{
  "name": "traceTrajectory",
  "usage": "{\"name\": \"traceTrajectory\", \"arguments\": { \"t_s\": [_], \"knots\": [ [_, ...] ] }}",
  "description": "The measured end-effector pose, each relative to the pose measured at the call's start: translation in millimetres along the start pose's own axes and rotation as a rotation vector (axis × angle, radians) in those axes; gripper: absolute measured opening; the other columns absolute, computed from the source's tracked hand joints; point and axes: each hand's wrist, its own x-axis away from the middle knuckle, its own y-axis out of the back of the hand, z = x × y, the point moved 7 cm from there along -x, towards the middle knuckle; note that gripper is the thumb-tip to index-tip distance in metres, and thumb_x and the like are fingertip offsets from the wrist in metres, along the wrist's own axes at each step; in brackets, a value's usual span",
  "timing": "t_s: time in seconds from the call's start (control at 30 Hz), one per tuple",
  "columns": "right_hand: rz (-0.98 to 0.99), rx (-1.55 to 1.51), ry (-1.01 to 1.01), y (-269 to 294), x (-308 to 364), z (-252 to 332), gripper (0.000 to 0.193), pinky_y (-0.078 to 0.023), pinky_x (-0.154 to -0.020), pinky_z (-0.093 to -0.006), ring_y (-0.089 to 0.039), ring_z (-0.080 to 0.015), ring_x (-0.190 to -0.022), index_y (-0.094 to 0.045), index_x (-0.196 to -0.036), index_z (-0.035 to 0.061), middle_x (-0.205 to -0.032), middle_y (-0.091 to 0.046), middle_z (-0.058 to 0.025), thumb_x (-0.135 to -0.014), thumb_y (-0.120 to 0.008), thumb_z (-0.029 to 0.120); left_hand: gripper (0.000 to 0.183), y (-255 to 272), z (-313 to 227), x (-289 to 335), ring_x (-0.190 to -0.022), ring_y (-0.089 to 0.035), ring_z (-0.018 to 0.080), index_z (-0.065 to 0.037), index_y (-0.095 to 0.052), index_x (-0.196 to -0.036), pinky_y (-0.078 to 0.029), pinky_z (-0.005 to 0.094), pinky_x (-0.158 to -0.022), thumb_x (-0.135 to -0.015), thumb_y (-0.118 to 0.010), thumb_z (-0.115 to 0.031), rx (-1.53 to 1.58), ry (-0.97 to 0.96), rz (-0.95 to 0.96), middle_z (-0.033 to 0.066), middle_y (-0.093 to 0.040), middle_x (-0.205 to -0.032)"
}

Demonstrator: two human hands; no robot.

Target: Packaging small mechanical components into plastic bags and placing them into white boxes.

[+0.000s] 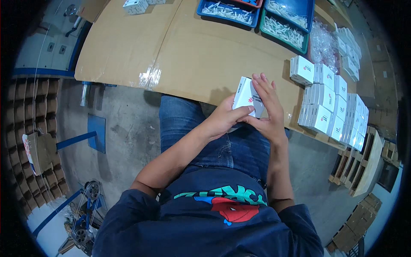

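Observation:
A small white box [245,95] with red and dark print is held tilted between my two hands, over the near edge of the table and above my lap. My left hand [225,115] grips its left and lower side, the thumb lying across the front. Against the right side of the box presses my right hand [270,109], its fingers stretched upward along the edge and its thumb near the lower corner. The back of the box and some left fingers are hidden.
The cardboard-covered table [201,55] spans the front. Stacked white boxes [323,103] stand at its right edge. A blue tray [229,15] and a green tray [282,32] hold small white pieces. Clear plastic bags [322,43] lie beside them. White boxes [136,6] sit far left.

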Motion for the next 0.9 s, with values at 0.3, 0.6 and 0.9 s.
{"name": "traceTrajectory", "arguments": {
  "t_s": [0.3, 0.6, 0.9],
  "knots": [
    [-0.019, -0.291, -0.533, 4.1, 36.6, -25.2, 0.051, -0.052, -0.091, -0.0346, -0.067, -0.0229, -0.102, -0.066, -0.119, 0.0016, -0.107, -0.071, -0.0122, -0.080, -0.087, 0.028, 0.044, 18.3, -25.8, 10.3, -0.123, -0.060, 0.0237, 0.003, -0.050, -0.138, -0.046, 0.0398, -0.108, -0.099, -0.063, -0.013, 0.092, -0.174, -0.010, 0.0145, -0.062, -0.131],
    [-0.085, -0.982, -0.727, -49.1, 32.5, 8.9, 0.029, -0.047, -0.057, -0.0235, -0.061, -0.0071, -0.064, -0.067, -0.110, -0.0012, -0.080, -0.068, -0.0030, -0.096, -0.074, 0.023, 0.102, 10.6, -40.8, 11.6, -0.146, -0.038, 0.0398, 0.000, -0.023, -0.158, -0.042, 0.0525, -0.114, -0.080, -0.075, -0.040, 0.027, -0.051, 0.086, 0.0246, -0.035, -0.160],
    [-0.121, -0.808, -0.584, -46.8, 15.1, 26.0, 0.028, -0.046, -0.050, -0.0227, -0.061, -0.0086, -0.052, -0.066, -0.098, -0.0017, -0.071, -0.071, -0.0046, -0.098, -0.071, 0.026, 0.097, 30.0, -45.5, 16.8, -0.143, -0.042, 0.0434, 0.000, -0.024, -0.157, -0.045, 0.0551, -0.110, -0.081, -0.076, -0.033, 0.099, -0.084, 0.082, 0.0278, -0.038, -0.156]
  ]
}}
